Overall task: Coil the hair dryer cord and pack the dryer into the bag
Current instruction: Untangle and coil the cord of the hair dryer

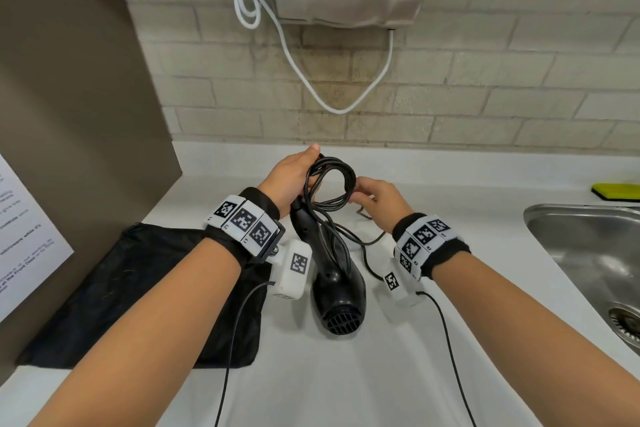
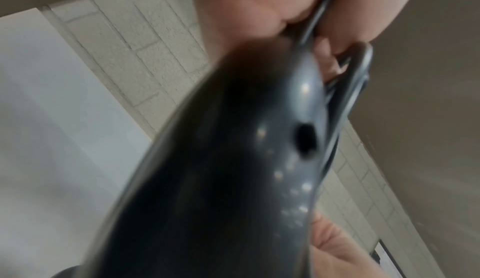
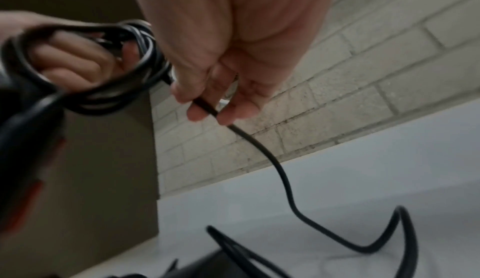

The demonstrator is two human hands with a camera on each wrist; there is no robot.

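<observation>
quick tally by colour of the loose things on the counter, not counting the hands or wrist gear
black: 2, the black plastic hair dryer with its cord and the flat black fabric bag
yellow-green: 1, the yellow-green sponge by the steel sink
total: 3

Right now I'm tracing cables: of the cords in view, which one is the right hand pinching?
The black hair dryer cord, pinched by the right hand; the white cords hang untouched on the tiled wall.
</observation>
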